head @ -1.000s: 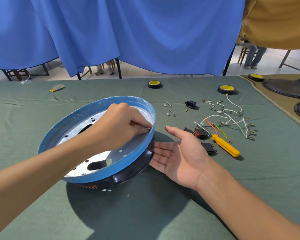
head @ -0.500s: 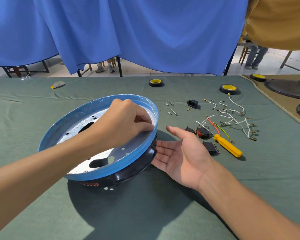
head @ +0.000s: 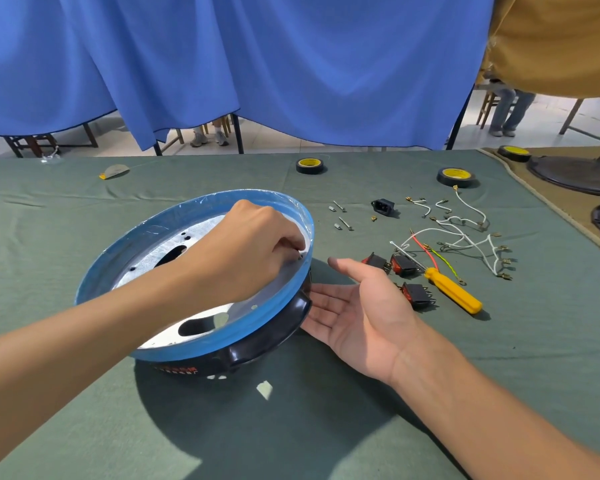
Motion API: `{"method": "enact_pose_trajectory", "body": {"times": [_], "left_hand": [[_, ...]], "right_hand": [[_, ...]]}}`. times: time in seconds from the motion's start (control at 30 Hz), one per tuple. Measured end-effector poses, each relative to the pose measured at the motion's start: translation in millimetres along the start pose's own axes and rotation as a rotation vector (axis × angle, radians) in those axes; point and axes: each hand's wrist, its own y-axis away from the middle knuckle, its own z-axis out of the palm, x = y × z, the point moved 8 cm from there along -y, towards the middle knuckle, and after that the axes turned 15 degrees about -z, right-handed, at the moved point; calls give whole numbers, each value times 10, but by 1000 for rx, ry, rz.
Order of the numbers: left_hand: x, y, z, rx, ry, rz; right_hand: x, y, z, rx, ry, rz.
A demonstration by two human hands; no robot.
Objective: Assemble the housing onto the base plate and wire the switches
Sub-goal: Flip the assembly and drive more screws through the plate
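My left hand (head: 253, 244) pinches at a rim hole of the base plate (head: 201, 203), which sits tilted on the black housing (head: 274, 336), holding what I cannot tell; I'd brace that housing with my open, palm-up right hand (head: 361, 306) so the holes align

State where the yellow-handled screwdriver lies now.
In the head view, the screwdriver lies on the green cloth to the right of the right hand, its shaft beside the red rocker switches, below the loose wires.
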Motion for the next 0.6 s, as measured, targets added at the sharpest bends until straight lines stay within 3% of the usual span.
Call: {"method": "enact_pose_trajectory", "body": {"times": [0.6], "left_hand": [[-28, 45, -7, 22, 92, 52]], "right_hand": [[79, -5, 33, -2, 109, 1]]}}
